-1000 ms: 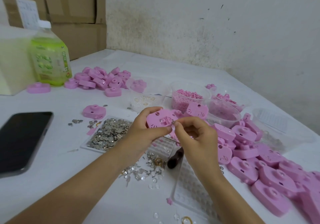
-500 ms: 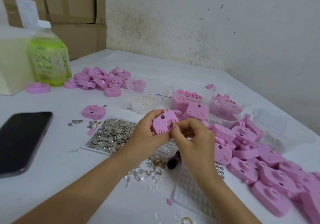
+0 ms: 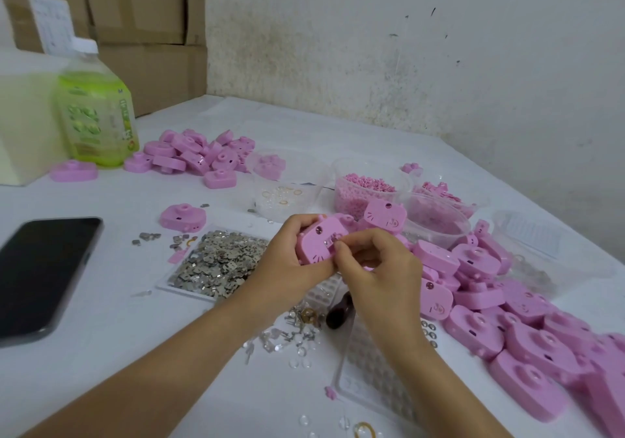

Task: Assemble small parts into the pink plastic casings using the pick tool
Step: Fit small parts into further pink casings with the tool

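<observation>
My left hand (image 3: pixel 292 258) grips a pink cat-face casing (image 3: pixel 319 239) above the table, its face tilted up towards me. My right hand (image 3: pixel 375 268) has curled fingers with thumb and forefinger pressed at the casing's right edge; whatever small part they pinch is hidden. A dark-handled pick tool (image 3: pixel 340 309) lies on the table below my right hand, partly covered by it. Small metal plates fill a flat tray (image 3: pixel 220 261) left of my hands. Loose clear lenses and metal bits (image 3: pixel 291 334) lie under my wrists.
A heap of pink casings (image 3: pixel 507 319) covers the right side; a second heap (image 3: pixel 199 155) sits at the back left. Clear tubs (image 3: pixel 367 189) of pink pieces stand behind my hands. A black phone (image 3: pixel 40 271) lies left, a green bottle (image 3: pixel 94 109) beyond it.
The casing has turned from flat towards me to tilted on edge, shifted slightly right. My right fingers have closed in on its right edge.
</observation>
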